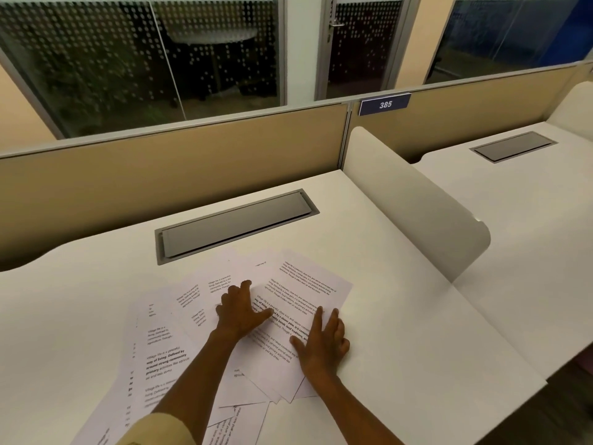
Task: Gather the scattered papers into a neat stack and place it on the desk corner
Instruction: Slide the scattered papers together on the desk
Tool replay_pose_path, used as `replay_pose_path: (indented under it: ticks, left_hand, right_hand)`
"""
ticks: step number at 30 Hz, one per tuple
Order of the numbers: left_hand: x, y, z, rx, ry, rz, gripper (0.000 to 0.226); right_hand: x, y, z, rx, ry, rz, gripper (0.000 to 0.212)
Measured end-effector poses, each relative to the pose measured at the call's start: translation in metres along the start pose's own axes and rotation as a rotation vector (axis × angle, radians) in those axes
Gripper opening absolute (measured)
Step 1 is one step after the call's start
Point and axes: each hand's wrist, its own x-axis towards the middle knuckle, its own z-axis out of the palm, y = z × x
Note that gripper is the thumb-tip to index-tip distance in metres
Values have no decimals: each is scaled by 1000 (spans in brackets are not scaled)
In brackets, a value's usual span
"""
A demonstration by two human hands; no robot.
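Note:
Several printed white papers [167, 345] lie fanned and overlapping across the white desk [401, 332], from the lower left up to the middle. My left hand [240, 308] rests flat on the middle sheets, fingers spread. My right hand [322, 343] lies flat with fingers apart on the right edge of the topmost sheet [305, 290]. Neither hand grips a sheet. My forearms hide part of the lower sheets.
A grey cable hatch [234, 224] is set into the desk behind the papers. A tan partition [160, 178] runs along the back. A white rounded divider [417, 200] bounds the right side, with a neighbouring desk [513, 200] beyond it.

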Motion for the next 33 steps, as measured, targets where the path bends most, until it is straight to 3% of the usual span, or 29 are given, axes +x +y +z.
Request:
replay_pose_path:
  ticks: [7, 12, 20, 33]
  left_hand:
    - [15, 3, 0, 26, 12, -56, 102]
    - [21, 2, -4, -21, -26, -81, 111]
    - [18, 13, -2, -175, -29, -43, 108]
    - [19, 17, 8, -41, 30, -10, 105]
  right_hand:
    - [0, 2, 4, 19, 0, -2, 95]
    - [1, 1, 7, 25, 2, 2, 94]
    - [3, 0, 7, 27, -7, 17, 95]
    - [3, 1, 7, 47, -22, 11, 95]
